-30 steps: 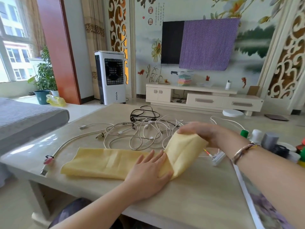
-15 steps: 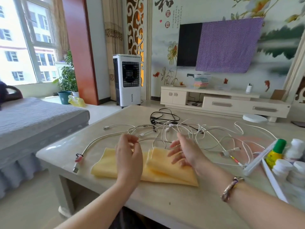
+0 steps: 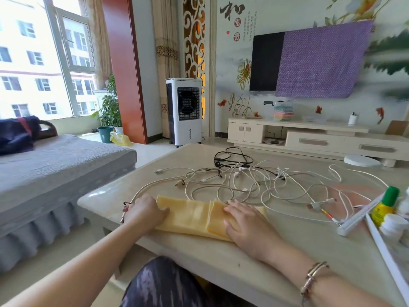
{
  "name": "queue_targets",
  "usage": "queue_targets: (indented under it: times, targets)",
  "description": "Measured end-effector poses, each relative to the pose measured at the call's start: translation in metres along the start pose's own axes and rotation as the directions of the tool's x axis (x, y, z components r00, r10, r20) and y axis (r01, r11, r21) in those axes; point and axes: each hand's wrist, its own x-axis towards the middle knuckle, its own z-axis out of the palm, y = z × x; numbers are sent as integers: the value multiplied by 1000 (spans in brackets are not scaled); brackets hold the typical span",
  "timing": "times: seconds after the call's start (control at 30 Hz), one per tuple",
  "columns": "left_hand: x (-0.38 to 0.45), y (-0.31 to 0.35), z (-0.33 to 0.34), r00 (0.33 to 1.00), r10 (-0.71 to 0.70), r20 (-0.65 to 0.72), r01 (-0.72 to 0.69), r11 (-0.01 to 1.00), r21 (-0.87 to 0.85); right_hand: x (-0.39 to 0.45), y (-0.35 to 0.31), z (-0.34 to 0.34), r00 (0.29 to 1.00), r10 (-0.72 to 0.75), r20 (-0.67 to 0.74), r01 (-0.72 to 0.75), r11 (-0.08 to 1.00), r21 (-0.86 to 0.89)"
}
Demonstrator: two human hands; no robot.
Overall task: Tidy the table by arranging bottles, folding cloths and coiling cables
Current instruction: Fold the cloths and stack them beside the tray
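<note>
Lap: patterned dark fabric [image 3: 163, 284] at the near edge, under the table rim.
Right wrist: bracelet [image 3: 313, 278] on the forearm, near right.
Table: pale stone-look top [image 3: 254, 260], runs from near centre to far right.
Yellow cloth: folded strip [image 3: 190, 218] lying flat near the table's near-left edge, long side left to right; a fold line shows just right of its middle.
Left hand: [image 3: 147, 210] on the cloth's left end, fingers bent over the edge; whether it grips or only presses, cannot tell.
Right hand: [image 3: 245, 220] flat on the cloth's right part, fingers straight and together, pressing down.
Red-tipped cable end: [image 3: 125, 208] just left of the left hand, at the table's left corner.
White cables: loose tangle [image 3: 254, 185] just beyond the cloth, spread across mid-table toward the right.
Black cable: [image 3: 232, 157] looped at the far side of the tangle.
Bottles: green-capped yellow one [image 3: 384, 208] and a white-capped one [image 3: 392, 224] at the right edge, well apart from the cloth.
White rail: [image 3: 358, 216] slanting bar just left of the bottles.
Left of table: grey sofa [image 3: 55, 165].
Far: white air cooler [image 3: 184, 111], low TV cabinet [image 3: 309, 136], wall screen half covered by purple cloth [image 3: 321, 60].
</note>
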Motion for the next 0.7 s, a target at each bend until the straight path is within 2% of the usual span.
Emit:
queue_targets:
  times: [0.13,0.2,0.3,0.43,0.5,0.57,0.6,0.63,0.7]
  targets:
    - [0,9,-17,990,-10,139,20,997,-71,1,2,2,1000,-7,20,7,1000,-23]
    - [-2,13,-23,987,36,156,4,969,-246,1,3,3,999,-16,45,18,998,-53]
    - [-13,30,-42,983,102,151,2,821,-570,3,3,4,997,-9,82,15,997,-73]
    - [-41,68,-73,955,263,138,-78,670,-738,0,3,3,997,-27,78,31,998,-47]
    - [-56,86,-76,906,392,157,-115,588,-801,-1,0,3,997,-26,66,29,999,-39]
    - [-71,99,-71,821,526,221,-145,567,-811,-3,-4,2,999,-31,-13,32,999,41]
    - [-76,107,-66,782,580,231,-176,559,-810,-4,-3,-1,995,-12,-104,23,995,102]
    - [-78,109,-58,770,602,211,-208,550,-809,-5,-3,-2,979,30,-203,3,987,158]
    - [-78,111,-45,809,583,70,-313,529,-789,-6,6,-8,898,209,-388,-107,957,268]
